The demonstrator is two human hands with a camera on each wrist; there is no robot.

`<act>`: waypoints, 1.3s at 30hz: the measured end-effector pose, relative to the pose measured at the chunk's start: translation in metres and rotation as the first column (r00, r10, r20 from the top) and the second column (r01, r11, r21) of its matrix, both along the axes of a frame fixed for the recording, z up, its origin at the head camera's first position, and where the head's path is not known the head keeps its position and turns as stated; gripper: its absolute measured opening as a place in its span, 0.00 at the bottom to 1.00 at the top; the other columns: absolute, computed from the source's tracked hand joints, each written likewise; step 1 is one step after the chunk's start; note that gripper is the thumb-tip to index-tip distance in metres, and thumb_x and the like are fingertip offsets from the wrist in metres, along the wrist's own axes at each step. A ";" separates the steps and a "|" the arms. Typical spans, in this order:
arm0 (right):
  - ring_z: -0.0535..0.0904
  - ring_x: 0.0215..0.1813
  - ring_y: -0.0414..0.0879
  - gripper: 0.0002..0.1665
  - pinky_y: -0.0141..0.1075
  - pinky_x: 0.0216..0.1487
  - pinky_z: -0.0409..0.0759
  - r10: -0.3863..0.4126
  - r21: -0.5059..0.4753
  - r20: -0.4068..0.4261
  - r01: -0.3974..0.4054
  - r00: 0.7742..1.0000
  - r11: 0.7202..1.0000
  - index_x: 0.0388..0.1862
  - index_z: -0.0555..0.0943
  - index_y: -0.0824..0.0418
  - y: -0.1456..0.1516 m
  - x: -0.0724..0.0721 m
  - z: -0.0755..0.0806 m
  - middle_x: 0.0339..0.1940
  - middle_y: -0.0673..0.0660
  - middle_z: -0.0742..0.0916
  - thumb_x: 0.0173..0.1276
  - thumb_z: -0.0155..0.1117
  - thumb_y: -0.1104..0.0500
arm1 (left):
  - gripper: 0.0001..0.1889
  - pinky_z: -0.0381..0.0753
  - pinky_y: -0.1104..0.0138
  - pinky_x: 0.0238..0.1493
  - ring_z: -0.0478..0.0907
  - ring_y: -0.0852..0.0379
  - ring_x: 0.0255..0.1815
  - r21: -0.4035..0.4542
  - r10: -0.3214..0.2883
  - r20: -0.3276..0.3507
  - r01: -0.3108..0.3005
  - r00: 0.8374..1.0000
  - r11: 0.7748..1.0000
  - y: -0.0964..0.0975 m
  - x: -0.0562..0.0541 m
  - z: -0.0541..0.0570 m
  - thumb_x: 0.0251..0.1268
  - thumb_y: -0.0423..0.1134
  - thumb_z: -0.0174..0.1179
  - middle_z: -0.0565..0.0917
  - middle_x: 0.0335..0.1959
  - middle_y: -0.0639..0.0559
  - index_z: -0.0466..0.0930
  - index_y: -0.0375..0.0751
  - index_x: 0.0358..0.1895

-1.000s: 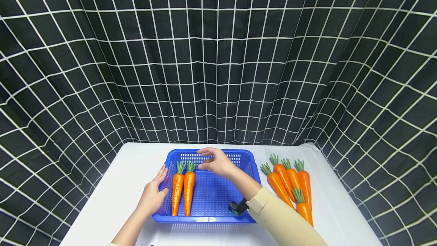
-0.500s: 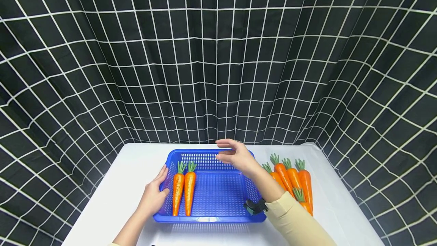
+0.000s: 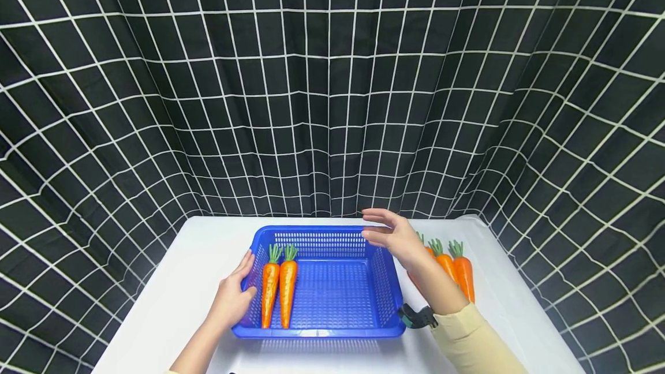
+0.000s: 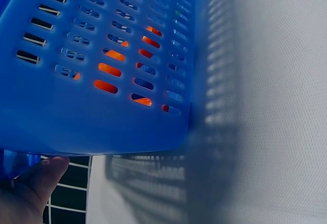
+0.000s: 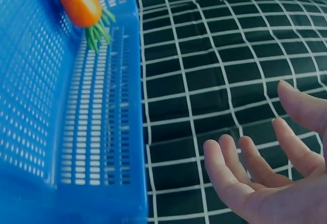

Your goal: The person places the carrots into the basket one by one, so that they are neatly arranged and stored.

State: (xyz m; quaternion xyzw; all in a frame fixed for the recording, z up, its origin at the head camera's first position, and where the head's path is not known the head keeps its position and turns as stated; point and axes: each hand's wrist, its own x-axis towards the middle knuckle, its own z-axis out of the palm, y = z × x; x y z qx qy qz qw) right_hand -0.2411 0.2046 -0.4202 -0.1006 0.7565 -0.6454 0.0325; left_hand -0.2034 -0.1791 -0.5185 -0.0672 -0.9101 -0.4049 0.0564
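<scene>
Two orange carrots with green tops, a left carrot (image 3: 270, 293) and a right carrot (image 3: 288, 293), lie side by side in the blue plastic basket (image 3: 318, 333). At the basket's left rim rests my left hand (image 3: 232, 300), fingers straight and thumb reaching over the edge; the left wrist view shows part of that hand (image 4: 33, 191) below the rim. My right hand (image 3: 397, 240) hovers over the far right corner, holding nothing. Its fingers (image 5: 219, 170) are spread and loosely bent in the right wrist view. Carrot orange shows through the basket's side slots.
More carrots (image 3: 463, 276) lie on the white tabletop (image 3: 519, 328) right of the basket, partly hidden by my right forearm. A black strap device (image 3: 417, 317) sits at my right wrist. A dark curtain with a white grid (image 3: 332, 103) surrounds the table.
My right hand has moved right, from above the middle of the basket to its far right corner near the loose carrots. My left hand and the two carrots in the basket stay put.
</scene>
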 end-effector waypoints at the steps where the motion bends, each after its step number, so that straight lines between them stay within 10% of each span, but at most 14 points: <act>1: 0.79 0.66 0.63 0.33 0.47 0.60 0.84 -0.010 0.008 -0.001 0.010 1.000 1.000 0.70 0.74 0.59 0.003 0.001 0.000 0.70 0.66 0.77 0.65 0.70 0.63 | 0.39 0.56 0.42 0.78 0.57 0.37 0.78 0.000 0.001 -0.003 -0.001 1.000 1.000 0.000 0.000 0.000 0.58 0.26 0.59 0.57 0.81 0.49 0.61 0.35 0.76; 15: 0.79 0.67 0.61 0.37 0.56 0.64 0.79 -0.170 0.155 0.055 0.160 0.984 0.975 0.73 0.71 0.53 0.056 0.020 -0.006 0.72 0.62 0.76 0.67 0.70 0.49 | 0.39 0.57 0.41 0.77 0.58 0.36 0.77 -0.013 0.002 -0.006 -0.002 1.000 1.000 -0.001 0.000 0.000 0.57 0.26 0.60 0.58 0.81 0.50 0.62 0.36 0.76; 23: 0.75 0.70 0.63 0.39 0.40 0.59 0.85 -0.216 0.198 0.023 0.208 0.976 0.958 0.74 0.69 0.56 0.093 0.031 -0.017 0.73 0.64 0.75 0.68 0.70 0.48 | 0.39 0.58 0.41 0.76 0.59 0.36 0.77 -0.019 0.003 -0.015 -0.003 1.000 1.000 0.000 0.000 0.000 0.57 0.26 0.59 0.58 0.81 0.50 0.62 0.36 0.76; 39: 0.71 0.70 0.71 0.46 0.61 0.65 0.75 -0.400 0.383 -0.011 0.374 0.916 0.845 0.80 0.59 0.59 0.173 0.043 -0.055 0.77 0.71 0.66 0.70 0.66 0.45 | 0.39 0.58 0.42 0.77 0.59 0.37 0.77 -0.019 0.008 -0.016 -0.008 1.000 1.000 0.001 -0.001 -0.004 0.56 0.27 0.60 0.59 0.81 0.50 0.62 0.36 0.76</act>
